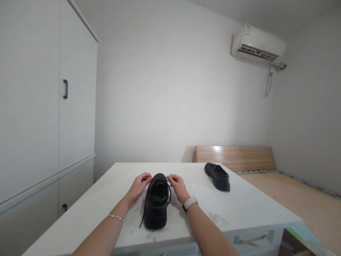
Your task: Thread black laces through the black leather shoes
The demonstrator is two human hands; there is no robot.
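Note:
A black lace-up shoe (pixel 156 209) stands on the white table (pixel 106 199) with its heel toward me and its toe pointing away. My right hand (pixel 178 185) is at the shoe's right side, its thumb and fingers pinched on a black shoelace (pixel 169 193). On the opposite side, my left hand (pixel 140 184) touches the upper near the eyelets with fingers closed together; what lies between them is hidden. One loose lace end hangs down the shoe's left side to the tabletop. The second black shoe (pixel 217 177) rests farther right on the table.
A white cabinet (pixel 77 117) with dark handles stands at the left. To the right are a bed base (pixel 287 192) and its wooden headboard (pixel 234 157). An open box (pixel 295 245) sits by the table's front right corner. Dark smudges mark the tabletop.

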